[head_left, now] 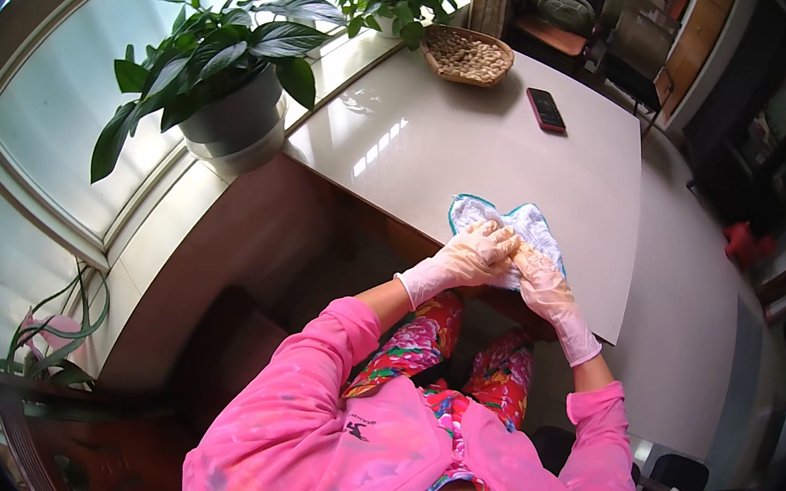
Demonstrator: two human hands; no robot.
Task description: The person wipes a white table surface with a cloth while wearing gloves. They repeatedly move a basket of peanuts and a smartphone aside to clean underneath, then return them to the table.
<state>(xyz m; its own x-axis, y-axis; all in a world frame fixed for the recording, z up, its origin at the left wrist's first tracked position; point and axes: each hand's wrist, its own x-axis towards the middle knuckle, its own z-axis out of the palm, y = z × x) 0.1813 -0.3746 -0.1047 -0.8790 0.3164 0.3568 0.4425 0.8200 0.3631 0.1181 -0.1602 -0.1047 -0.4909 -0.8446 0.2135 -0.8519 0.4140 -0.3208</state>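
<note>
A white cloth (535, 226) with a teal edge lies crumpled on the near edge of the pale, glossy table (425, 146). My left hand (472, 255), in a thin translucent glove, rests on the cloth's near left part with its fingers bent into the fabric. Beside it, my right hand (544, 282), gloved the same way, grips the near middle of the cloth. The two hands touch at the fingers. Part of the cloth is hidden under them.
Toward the table's far edge are a woven basket (444, 67) of peanuts and a dark phone (546, 110) with a red edge. Potted plants (233, 113) stand on the windowsill at left. A wooden chair (94, 444) is at lower left, and more chairs stand beyond the table.
</note>
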